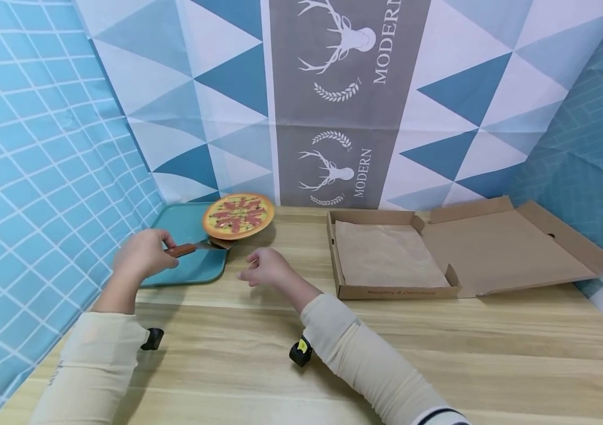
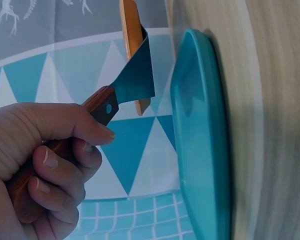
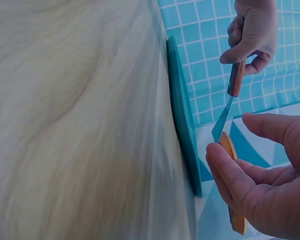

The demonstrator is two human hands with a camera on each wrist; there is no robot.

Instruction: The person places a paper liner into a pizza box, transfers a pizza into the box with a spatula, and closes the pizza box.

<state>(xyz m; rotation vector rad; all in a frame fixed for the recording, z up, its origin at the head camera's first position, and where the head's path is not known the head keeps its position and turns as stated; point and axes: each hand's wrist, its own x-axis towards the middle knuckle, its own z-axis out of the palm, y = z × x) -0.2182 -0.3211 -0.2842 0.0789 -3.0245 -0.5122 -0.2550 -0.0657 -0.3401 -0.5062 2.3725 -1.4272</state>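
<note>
My left hand (image 1: 143, 255) grips the wooden handle of a pizza spatula (image 1: 182, 249), its fingers curled round it in the left wrist view. On the metal blade (image 2: 137, 75) rests a round toy pizza (image 1: 239, 216) with red and green toppings. Seen edge-on in that view, the pizza (image 2: 131, 25) is raised above the teal tray (image 1: 195, 276). My right hand (image 1: 271, 268) is just to the right of the blade, holding nothing. In the right wrist view, its loosely bent fingers overlap the pizza's edge (image 3: 236, 222), the thumb apart from them.
An open cardboard pizza box (image 1: 340, 260) lined with brown paper (image 1: 386, 254) stands right of centre, its lid (image 1: 508, 254) folded out to the right. Patterned sheets (image 1: 227, 88) enclose the wooden table (image 1: 259, 366) at the back and sides.
</note>
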